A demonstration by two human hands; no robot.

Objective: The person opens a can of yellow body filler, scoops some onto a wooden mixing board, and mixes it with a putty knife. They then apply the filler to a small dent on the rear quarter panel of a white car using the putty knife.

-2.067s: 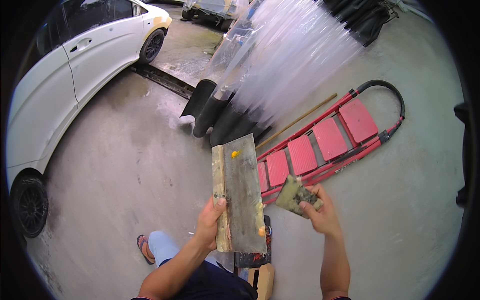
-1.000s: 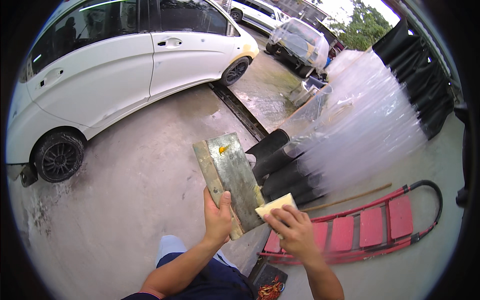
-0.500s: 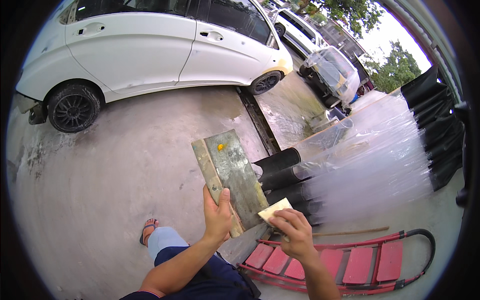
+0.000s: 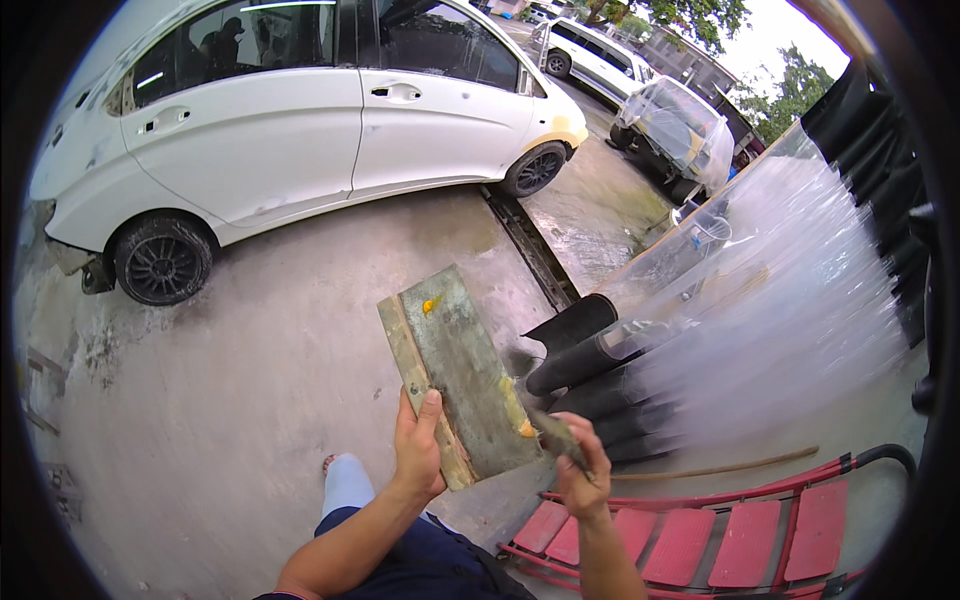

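Note:
My left hand (image 4: 420,445) grips a flat grey mixing board (image 4: 465,370) by the worn wooden strip along its left side, thumb on top. A small yellow-orange dab of paste (image 4: 432,304) sits near the board's far end. Along its right edge lies a yellowish smear, with an orange-yellow blob (image 4: 526,428) at the near end. Just beside that blob, my right hand (image 4: 585,470) is closed on a putty spreader (image 4: 560,436), seen nearly edge-on and slightly blurred. Whether the spreader touches the board I cannot tell.
A white car (image 4: 280,150) with bare patches stands ahead on the concrete floor. A red folding ladder (image 4: 680,548) lies at lower right, beside a wooden stick (image 4: 720,464). Clear plastic sheeting (image 4: 740,310) and black rolls (image 4: 570,365) are to the right. A floor channel (image 4: 528,245) runs beyond the board.
The spreader has turned from its broad pale face to nearly edge-on and moved slightly right of the board. An orange-yellow blob now shows at the board's right edge. My foot has shifted back.

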